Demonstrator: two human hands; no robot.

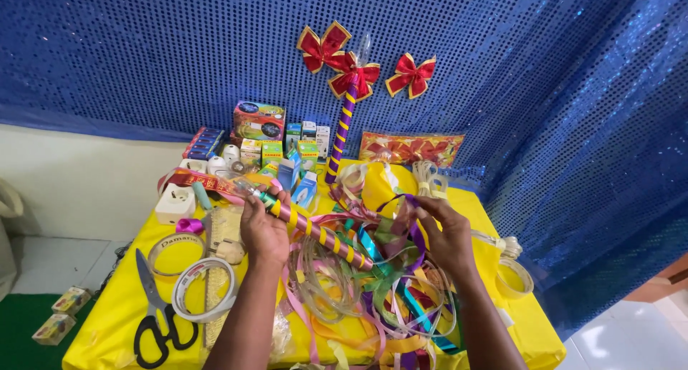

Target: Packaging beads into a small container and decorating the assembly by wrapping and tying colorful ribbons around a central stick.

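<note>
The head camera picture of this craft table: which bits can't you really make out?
- Left hand: palm side faces away, so its grip on the striped stick is hidden.
- Right hand: fingertips are buried in the ribbon pile; which ribbon it pinches is unclear.
- Scissors: the handles' lower rim runs to the bottom edge.
- Small boxes at the back: too small to tell contents.
- Ribbon pile: strands overlap, so no count.

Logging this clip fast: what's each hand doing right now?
Left hand: closed around a stick wrapped in pink and yellow ribbon.
Right hand: fingers pinching a purple ribbon above the ribbon pile.
</note>
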